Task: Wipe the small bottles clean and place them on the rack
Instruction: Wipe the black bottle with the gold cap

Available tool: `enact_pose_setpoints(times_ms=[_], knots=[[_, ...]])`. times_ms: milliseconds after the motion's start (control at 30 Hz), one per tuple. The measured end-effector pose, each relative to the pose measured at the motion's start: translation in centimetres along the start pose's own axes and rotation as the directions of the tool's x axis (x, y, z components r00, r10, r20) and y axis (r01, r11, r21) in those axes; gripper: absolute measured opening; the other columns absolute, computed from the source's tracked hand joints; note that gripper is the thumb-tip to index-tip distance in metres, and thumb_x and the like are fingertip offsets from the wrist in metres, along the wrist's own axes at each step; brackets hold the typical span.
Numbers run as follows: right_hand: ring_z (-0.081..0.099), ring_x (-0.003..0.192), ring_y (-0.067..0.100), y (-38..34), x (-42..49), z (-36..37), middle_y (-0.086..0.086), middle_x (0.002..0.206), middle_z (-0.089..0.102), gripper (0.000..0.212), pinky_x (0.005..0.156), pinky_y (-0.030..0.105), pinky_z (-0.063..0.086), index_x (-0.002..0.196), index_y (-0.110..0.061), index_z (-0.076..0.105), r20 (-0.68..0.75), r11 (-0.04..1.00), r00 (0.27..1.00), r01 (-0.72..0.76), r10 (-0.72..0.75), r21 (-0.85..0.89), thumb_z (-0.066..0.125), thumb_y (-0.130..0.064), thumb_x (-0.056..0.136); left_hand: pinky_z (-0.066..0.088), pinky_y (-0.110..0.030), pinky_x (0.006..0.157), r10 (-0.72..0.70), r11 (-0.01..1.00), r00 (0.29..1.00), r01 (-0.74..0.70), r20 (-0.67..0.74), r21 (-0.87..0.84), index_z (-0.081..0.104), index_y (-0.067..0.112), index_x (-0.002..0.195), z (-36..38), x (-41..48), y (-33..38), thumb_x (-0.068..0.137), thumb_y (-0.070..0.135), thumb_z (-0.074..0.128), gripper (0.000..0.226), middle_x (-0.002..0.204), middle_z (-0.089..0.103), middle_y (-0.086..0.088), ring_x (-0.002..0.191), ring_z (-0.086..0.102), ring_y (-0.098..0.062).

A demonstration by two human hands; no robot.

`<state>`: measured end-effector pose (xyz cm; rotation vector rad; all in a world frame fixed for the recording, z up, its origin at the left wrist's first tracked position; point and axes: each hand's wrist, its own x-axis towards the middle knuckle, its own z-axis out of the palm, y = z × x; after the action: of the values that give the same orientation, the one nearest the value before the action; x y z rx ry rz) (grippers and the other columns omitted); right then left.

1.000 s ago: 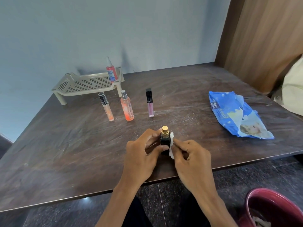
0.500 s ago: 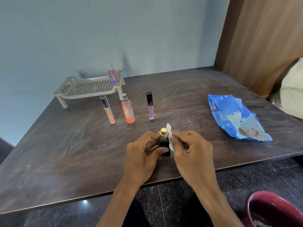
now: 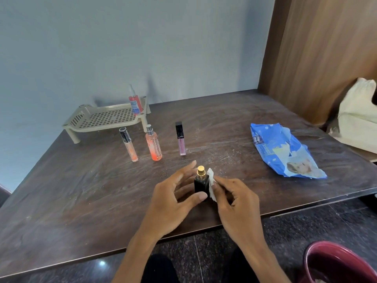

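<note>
Rack (image 3: pixel 106 119): beige, slotted, on short legs at the far corner of the tabletop (image 3: pixel 81 190), by the wall. One red bottle (image 3: pixel 135 103) stands upright on the rack's end nearest the other bottles.

Just in front of the rack, on the tabletop, three stand upright in a loose row and apart from each other: a peach tube (image 3: pixel 128 146) with a black cap, an orange spray bottle (image 3: pixel 153 147), and a lilac tube (image 3: pixel 180 139) with a black cap, which is farthest from the rack.

Black bottle (image 3: pixel 201 184), gold cap, upright, well apart from the rack toward the near tabletop edge. Its base is hidden, so I cannot tell if it rests on the tabletop.

Left hand (image 3: pixel 173 203): thumb laid against the black bottle's near face, fingers (image 3: pixel 183 174) spread wide and mostly straight on its rack side. Whether they touch it I cannot tell.

Right hand (image 3: pixel 238 205): fingers (image 3: pixel 221 183) curled, pinching a white wipe (image 3: pixel 211 180) against the bottle's side away from the rack.

Blue wipe pack (image 3: pixel 285 154) lies flat, crumpled, across the tabletop from the rack. Cream bag (image 3: pixel 359 119) beyond the pack, off the tabletop's end. Maroon bucket (image 3: pixel 336 262) on the floor, at the corner of the view opposite the rack.
</note>
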<state>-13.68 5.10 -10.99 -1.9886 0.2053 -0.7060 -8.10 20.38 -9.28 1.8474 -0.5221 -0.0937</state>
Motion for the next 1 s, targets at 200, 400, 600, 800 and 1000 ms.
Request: enact_pose_setpoints(times_ms=[200, 400, 600, 800, 1000], knots=[[0.064, 0.089, -0.002, 0.2, -0.1, 0.1, -0.016, 0.091, 0.068, 0.023, 0.074, 0.009, 0.046, 0.11, -0.027, 0.07, -0.021, 0.999, 1.0, -0.005, 0.006, 0.033, 0.065, -0.017, 0.09, 0.059, -0.019, 0.081, 0.096, 0.984, 0.931, -0.035, -0.352, 0.177, 0.071, 0.031, 0.111, 3.1, -1.3, 1.1, 0.072, 0.037, 0.085, 0.042, 0.097, 0.073, 0.024, 0.092, 0.069, 0.011], [0.062, 0.091, -0.009, -0.1, -0.1, -0.6, -0.023, 0.093, 0.068, 0.023, 0.075, 0.004, 0.043, 0.102, -0.037, 0.066, -0.038, 0.985, 0.997, -0.064, 0.072, 0.161, 0.064, -0.017, 0.091, 0.052, -0.007, 0.08, 0.03, 0.995, 0.974, -0.007, -0.225, 0.103, 0.068, 0.033, 0.116, 1.8, -0.7, 0.8, 0.085, 0.018, 0.077, 0.035, 0.1, 0.071, 0.029, 0.095, 0.068, 0.012], [0.063, 0.093, -0.006, -0.8, 0.2, -0.5, -0.026, 0.095, 0.069, 0.022, 0.076, 0.005, 0.044, 0.101, -0.037, 0.069, 0.047, 0.966, 0.995, -0.097, 0.088, 0.24, 0.065, -0.019, 0.09, 0.048, -0.007, 0.087, 0.086, 0.987, 0.98, -0.06, -0.178, 0.148, 0.068, 0.029, 0.123, 1.3, -0.7, 0.2, 0.091, 0.02, 0.069, 0.033, 0.109, 0.072, 0.027, 0.106, 0.064, 0.012], [0.062, 0.079, 0.001, -0.4, -0.3, 0.1, -0.012, 0.08, 0.065, 0.02, 0.064, 0.006, 0.044, 0.105, -0.022, 0.074, 0.06, 0.999, 0.997, 0.04, -0.04, -0.012, 0.067, -0.013, 0.089, 0.045, -0.003, 0.086, 0.173, 0.953, 0.972, -0.124, -0.159, 0.277, 0.064, 0.019, 0.131, 1.5, -0.5, -0.3, 0.096, 0.019, 0.064, 0.035, 0.113, 0.072, 0.02, 0.104, 0.063, 0.015], [0.062, 0.074, 0.006, -2.1, 0.6, -0.1, -0.01, 0.079, 0.065, 0.02, 0.063, 0.016, 0.049, 0.104, -0.032, 0.073, 0.021, 0.998, 0.998, 0.057, -0.057, -0.001, 0.064, -0.019, 0.091, 0.052, -0.01, 0.086, 0.199, 0.949, 0.967, -0.151, -0.156, 0.278, 0.063, 0.021, 0.131, 1.7, -0.6, -0.5, 0.096, 0.01, 0.063, 0.036, 0.11, 0.072, 0.023, 0.1, 0.066, 0.012]])
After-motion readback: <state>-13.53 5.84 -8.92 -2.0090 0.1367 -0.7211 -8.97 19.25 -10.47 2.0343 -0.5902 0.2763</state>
